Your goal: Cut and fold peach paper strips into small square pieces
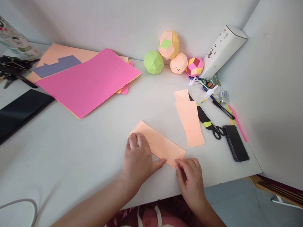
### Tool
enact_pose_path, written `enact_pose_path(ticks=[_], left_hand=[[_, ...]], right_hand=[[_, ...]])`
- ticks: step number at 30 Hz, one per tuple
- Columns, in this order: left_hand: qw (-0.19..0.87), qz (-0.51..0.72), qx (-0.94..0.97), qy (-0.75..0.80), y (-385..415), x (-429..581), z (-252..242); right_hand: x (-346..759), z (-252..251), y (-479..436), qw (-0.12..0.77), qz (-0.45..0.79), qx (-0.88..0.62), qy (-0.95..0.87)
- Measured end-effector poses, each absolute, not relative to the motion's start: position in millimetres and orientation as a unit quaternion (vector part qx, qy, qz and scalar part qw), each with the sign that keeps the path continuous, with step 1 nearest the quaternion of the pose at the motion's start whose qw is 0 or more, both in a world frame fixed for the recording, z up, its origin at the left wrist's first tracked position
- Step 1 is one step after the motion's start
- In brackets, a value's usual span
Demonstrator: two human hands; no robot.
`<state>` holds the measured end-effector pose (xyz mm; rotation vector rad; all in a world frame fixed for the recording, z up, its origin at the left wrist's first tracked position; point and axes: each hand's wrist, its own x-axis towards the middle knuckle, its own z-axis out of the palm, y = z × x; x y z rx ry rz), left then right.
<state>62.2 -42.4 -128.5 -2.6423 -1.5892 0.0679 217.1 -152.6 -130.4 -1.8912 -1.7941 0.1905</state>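
Observation:
A strip of peach paper point(163, 142) lies slantwise on the desk in front of me. My left hand point(139, 154) is on its left end, fingers curled over the paper and thumb stretched along the near edge. At the near right corner, my right hand point(190, 176) pinches the paper between thumb and fingertips. The curled fingers of the left hand partly cover the strip. Just beyond my right hand lie more peach paper strips point(190, 124), partly overlapping black scissors point(209, 124) with a yellow-green band.
Pink sheets point(92, 85) and a dark tablet point(23, 110) lie at left. Several folded paper balls point(153, 62) stand by the back wall, near a white box point(222, 52). Pens point(223, 109) and a phone point(236, 143) lie at right, beside the partition.

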Motion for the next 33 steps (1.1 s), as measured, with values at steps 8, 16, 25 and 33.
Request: enact_pose_path(ticks=[8, 16, 25, 33], left_hand=[[0.027, 0.018, -0.86, -0.51, -43.2, 61.0, -128.4], [0.01, 0.008, -0.858, -0.513, -41.8, 62.2, -130.1], [-0.007, -0.049, -0.857, -0.513, -40.9, 61.8, -130.7], [-0.018, -0.048, -0.851, -0.522, -37.7, 50.8, -133.4]], right_hand=[[232.4, -122.3, -159.4, 0.242, 0.08, -0.68, -0.687], [233.8, -111.4, -148.9, 0.217, 0.059, -0.603, -0.765], [217.7, -119.4, -134.6, 0.178, 0.053, -0.523, -0.832], [215.2, -125.1, -140.9, 0.148, 0.017, -0.517, -0.843]])
